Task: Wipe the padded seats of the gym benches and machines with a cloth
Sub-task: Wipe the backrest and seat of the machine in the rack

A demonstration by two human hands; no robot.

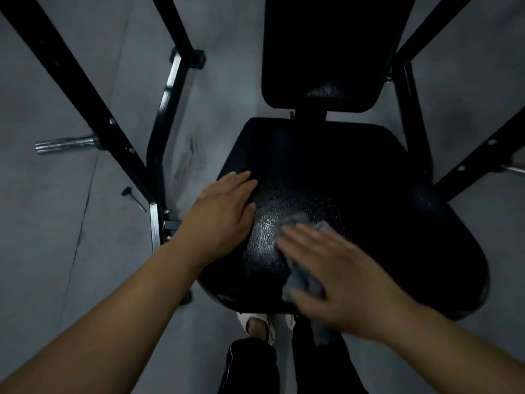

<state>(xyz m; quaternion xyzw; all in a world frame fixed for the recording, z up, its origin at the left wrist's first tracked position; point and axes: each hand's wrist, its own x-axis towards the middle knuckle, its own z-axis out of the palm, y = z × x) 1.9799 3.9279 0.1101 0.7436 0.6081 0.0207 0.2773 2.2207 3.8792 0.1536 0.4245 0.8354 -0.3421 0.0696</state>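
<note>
Cloth (304, 281) under flat right fingers (308, 237); left fingers (238, 184) flat on seat (355, 194).

Cloth (304, 282) on seat (355, 194), backrest (326, 52) behind.

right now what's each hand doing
Left hand: open, flat on the seat.
Right hand: open, pressing the cloth on the seat.

The right hand (338, 268) is motion-blurred and covers most of the grey cloth (302, 282). The backrest (324, 52) runs off the far edge. The small dark object (133, 199) on the left floor (71, 251) is perhaps a pin.
</note>
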